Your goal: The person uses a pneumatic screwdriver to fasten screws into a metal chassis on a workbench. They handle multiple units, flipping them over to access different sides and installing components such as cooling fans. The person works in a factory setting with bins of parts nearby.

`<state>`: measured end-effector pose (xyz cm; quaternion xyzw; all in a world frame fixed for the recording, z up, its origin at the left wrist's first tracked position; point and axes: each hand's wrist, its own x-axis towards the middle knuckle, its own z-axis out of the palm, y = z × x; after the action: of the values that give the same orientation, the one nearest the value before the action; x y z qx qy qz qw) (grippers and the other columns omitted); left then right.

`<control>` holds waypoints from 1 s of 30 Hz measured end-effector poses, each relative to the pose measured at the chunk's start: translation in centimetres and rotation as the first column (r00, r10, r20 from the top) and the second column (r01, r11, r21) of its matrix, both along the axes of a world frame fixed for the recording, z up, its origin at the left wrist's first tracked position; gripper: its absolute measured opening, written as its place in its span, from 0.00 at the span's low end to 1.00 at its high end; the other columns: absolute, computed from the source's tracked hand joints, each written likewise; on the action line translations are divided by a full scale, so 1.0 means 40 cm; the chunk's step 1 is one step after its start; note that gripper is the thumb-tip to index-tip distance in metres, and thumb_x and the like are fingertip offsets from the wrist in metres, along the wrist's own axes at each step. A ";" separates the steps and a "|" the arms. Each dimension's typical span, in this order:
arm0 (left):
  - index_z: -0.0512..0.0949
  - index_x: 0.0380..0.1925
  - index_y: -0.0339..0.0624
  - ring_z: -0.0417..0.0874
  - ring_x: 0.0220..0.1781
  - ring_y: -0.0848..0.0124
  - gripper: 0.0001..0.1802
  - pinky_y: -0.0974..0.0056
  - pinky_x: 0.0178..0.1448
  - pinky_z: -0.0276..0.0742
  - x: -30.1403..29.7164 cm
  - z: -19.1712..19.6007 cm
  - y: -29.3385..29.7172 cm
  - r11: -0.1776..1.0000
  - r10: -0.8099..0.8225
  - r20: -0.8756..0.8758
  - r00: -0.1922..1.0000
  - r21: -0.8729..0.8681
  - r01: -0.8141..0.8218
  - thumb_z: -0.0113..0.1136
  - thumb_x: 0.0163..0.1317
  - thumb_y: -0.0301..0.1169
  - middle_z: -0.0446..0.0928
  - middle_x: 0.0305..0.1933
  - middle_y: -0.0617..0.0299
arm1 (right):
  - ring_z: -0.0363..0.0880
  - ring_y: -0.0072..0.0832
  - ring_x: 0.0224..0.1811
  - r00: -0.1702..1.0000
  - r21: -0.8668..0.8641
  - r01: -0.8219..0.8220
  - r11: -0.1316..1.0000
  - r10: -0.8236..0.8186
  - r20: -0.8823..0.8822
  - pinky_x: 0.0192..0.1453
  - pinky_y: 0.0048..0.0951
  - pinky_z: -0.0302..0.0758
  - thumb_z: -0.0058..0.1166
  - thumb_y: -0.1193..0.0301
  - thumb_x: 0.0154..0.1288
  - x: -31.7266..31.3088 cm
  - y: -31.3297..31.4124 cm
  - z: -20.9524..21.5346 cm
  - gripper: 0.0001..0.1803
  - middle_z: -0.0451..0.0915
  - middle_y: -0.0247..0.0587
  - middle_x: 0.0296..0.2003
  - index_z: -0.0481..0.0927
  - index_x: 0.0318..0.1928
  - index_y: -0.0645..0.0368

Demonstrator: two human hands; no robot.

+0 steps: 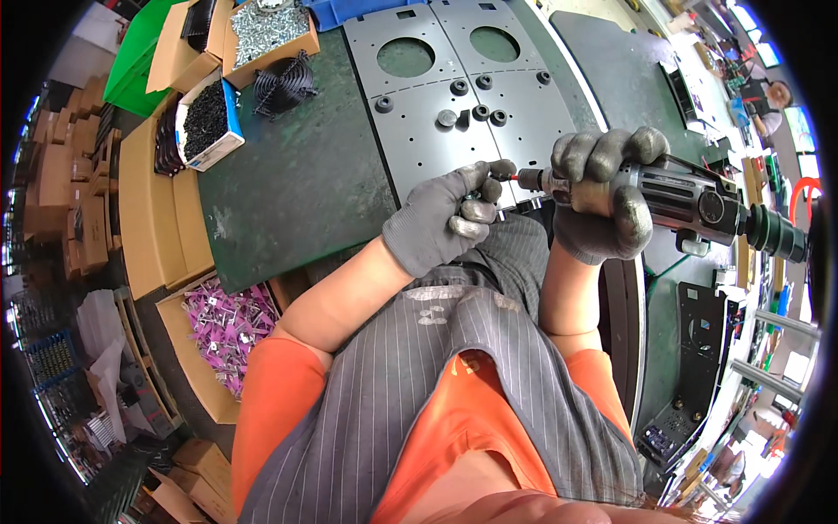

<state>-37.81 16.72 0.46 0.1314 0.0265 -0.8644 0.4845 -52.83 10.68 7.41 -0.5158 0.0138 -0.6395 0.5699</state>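
Observation:
My right hand [611,196], in a dark grey coated glove, is wrapped round a black power screwdriver [681,194]. The tool lies level, its red-collared bit pointing left. Directly at the bit's tip, my gloved left hand [441,214] is closed, thumb and forefinger pinched together. What it holds is too small and covered to name. Just beyond both hands lie two grey sheet-metal panels [401,131] side by side, each with a large round hole. Several black round feet [459,87] and one grey round piece [447,118] rest on them.
The green-topped table [297,175] carries a black fan guard [285,85], a carton of screws [272,39] and a box of small black parts [205,122]. Below left stands a carton of purple-and-silver parts [229,332]. Another person [768,109] is far right.

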 end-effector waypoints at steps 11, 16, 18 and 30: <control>0.76 0.53 0.47 0.83 0.39 0.60 0.21 0.58 0.44 0.78 0.032 0.053 -0.128 0.732 0.638 0.609 -0.472 -0.290 0.616 0.53 0.64 0.44 0.80 0.44 0.58 | 0.68 0.31 0.32 0.962 0.321 0.117 0.940 -0.187 0.197 0.41 0.34 0.65 0.52 0.66 0.57 -0.136 -0.062 -0.047 0.23 0.72 0.41 0.31 0.68 0.52 0.61; 0.78 0.49 0.51 0.80 0.47 0.58 0.18 0.54 0.49 0.75 -0.019 0.060 -0.286 0.711 0.598 0.378 -0.707 0.157 0.686 0.53 0.62 0.43 0.79 0.45 0.55 | 0.72 0.35 0.33 0.950 0.400 0.185 0.898 -0.268 0.162 0.42 0.38 0.69 0.51 0.65 0.56 -0.224 -0.094 -0.085 0.23 0.75 0.41 0.30 0.69 0.52 0.59; 0.79 0.48 0.51 0.80 0.48 0.59 0.18 0.54 0.49 0.75 -0.042 0.047 -0.309 0.696 0.586 0.381 -0.716 0.216 0.685 0.53 0.62 0.44 0.79 0.44 0.55 | 0.73 0.36 0.33 0.947 0.395 0.239 0.887 -0.302 0.105 0.42 0.39 0.71 0.51 0.68 0.56 -0.265 -0.102 -0.085 0.23 0.75 0.42 0.30 0.69 0.52 0.60; 0.80 0.46 0.51 0.80 0.46 0.58 0.19 0.57 0.50 0.75 -0.289 0.002 -0.313 0.550 0.637 0.681 -0.361 -0.073 0.832 0.57 0.58 0.45 0.80 0.43 0.57 | 0.75 0.33 0.29 0.821 0.244 0.560 0.792 -0.489 -0.295 0.37 0.35 0.75 0.53 0.73 0.51 -0.327 -0.180 -0.079 0.24 0.75 0.47 0.29 0.67 0.50 0.68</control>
<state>-49.35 4.19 0.55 0.5318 -0.7942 -0.2681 0.1211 -65.93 3.48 4.27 -0.4587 0.3225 -0.7017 0.4395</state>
